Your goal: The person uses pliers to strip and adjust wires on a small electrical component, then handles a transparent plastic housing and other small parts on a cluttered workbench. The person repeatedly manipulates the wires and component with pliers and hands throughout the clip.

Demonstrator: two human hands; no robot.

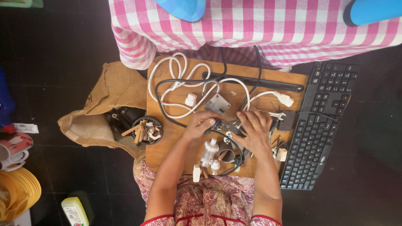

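- Fingers of the left hand [202,124] curl around a small dark part [217,124] near the middle of the wooden board [167,146], pinching it at their tips.
- Fingers of the right hand [254,130] bend down over the same cluster of metal pieces; they seem to press or grip something beneath, but the palm hides what, so I cannot tell.
- Just nearer the person than the hands, still on the board, stand a clear plastic fitting [210,151] and a short metal tube [226,154].
- At the board's far side from the hands lie a square metal plate [217,103], a looping white cable [178,90] and a black cable [167,81].
- On the board's left edge sits a round black cup [146,130] filled with small wooden and metal bits.
- Left of the board lies an open burlap sack [104,109].
- Right of the board, touching its edge, lies a black keyboard [322,125].
- Beyond the board sits another person in a pink checked cloth [251,29].
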